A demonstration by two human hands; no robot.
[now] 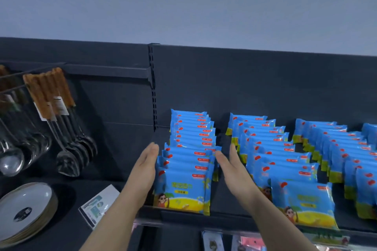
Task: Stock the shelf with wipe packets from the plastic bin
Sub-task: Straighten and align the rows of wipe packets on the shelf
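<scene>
The left hand and right hand, fingers straight, are flanking the leftmost row of wipe packets on the shelf. Stocking is apparently nearing completion: several rows are standing filled; the bin is lying out of view.

Flat hands, left and right, flank blue wipe packet row.

Clipped edges, one occlusion, unreadable print.
The far-right row of wipe packets runs off the right edge, while the stack of plates and hanging ladles are clipped at left. The left hand covers the left side of the leftmost row. Packet text is too small to read. The packages under the shelf are blurred and cut by the bottom edge.
</scene>
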